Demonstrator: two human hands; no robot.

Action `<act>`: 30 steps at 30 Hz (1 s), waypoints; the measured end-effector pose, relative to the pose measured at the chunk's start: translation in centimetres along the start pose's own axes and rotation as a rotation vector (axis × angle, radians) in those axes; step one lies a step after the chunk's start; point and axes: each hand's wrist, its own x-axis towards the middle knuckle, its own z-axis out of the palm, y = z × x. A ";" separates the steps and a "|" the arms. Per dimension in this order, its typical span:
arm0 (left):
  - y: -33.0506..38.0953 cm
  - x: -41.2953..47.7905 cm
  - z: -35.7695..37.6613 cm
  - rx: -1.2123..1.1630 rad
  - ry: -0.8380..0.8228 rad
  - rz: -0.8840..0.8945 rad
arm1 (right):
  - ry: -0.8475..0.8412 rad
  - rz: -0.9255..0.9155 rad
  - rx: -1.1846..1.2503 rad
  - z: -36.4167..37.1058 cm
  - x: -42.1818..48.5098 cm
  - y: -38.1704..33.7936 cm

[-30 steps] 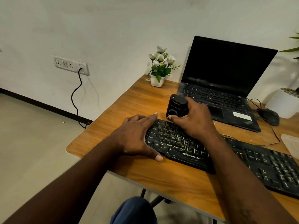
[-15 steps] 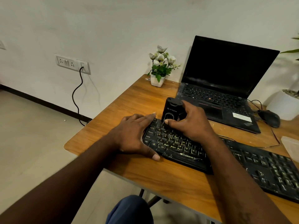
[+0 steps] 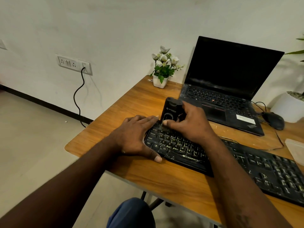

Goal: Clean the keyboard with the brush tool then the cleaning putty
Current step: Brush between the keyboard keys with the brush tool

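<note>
Head view: right hand [image 3: 192, 127] grips the brush [image 3: 171, 111] upright on the far left corner of the keyboard [image 3: 174, 148]; left hand [image 3: 133, 137] lies flat, steadying that end. Brushing step, I judge; next, sweep along the rows.

Keyboard [image 3: 177, 149] right end seemingly off-frame

Brush tool [image 3: 171, 111] upright on keyboard [image 3: 181, 150]
</note>
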 end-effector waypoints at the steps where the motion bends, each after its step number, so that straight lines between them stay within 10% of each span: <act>1: 0.0 0.0 0.0 0.004 0.005 0.005 | -0.088 -0.019 0.059 -0.1 -0.5 -0.3; 6: 0.2 -0.1 -0.2 -0.028 0.040 0.040 | -0.445 -0.065 0.346 -0.6 -2.1 -1.0; 13: 0.0 0.0 0.1 -0.006 0.013 0.006 | 0.045 0.025 -0.098 -0.6 -0.8 0.7; 20: 0.2 -0.2 -0.1 -0.026 0.044 0.031 | -0.459 -0.116 0.326 -0.7 -2.4 -0.5; 26: 0.0 0.0 0.3 0.003 0.029 0.008 | 0.037 -0.014 -0.096 -0.5 -1.4 0.5; 30: 0.1 -0.1 0.3 0.001 0.029 0.004 | -0.119 -0.056 0.116 -0.6 -2.0 0.4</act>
